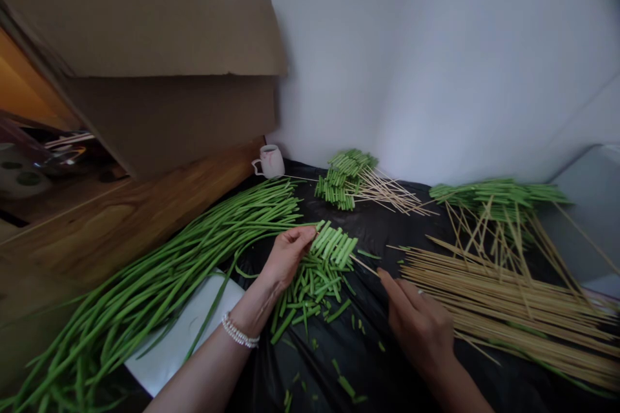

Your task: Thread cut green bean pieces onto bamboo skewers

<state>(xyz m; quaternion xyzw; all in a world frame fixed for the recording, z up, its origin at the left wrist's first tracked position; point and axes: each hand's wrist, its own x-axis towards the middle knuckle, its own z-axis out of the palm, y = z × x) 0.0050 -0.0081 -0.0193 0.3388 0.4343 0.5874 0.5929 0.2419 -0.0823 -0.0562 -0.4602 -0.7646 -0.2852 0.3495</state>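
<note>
My left hand (pixel 285 255) pinches a row of short green stem pieces threaded side by side (pixel 334 245), held just above a loose heap of cut pieces (pixel 310 290) on black plastic sheet (pixel 368 348). A thin bamboo skewer (pixel 364 264) runs out of that row toward my right hand (pixel 416 322), whose fingers are closed around its end. A beaded bracelet (pixel 239 332) sits on my left wrist.
A long pile of uncut green stems (pixel 159 271) lies at the left over a white board (pixel 179 335). Bare skewers (pixel 508 303) are heaped at the right. Finished skewers lie at the back (pixel 349 181) and back right (pixel 494 197). A white mug (pixel 268 161) and cardboard box (pixel 145 58) stand by the wall.
</note>
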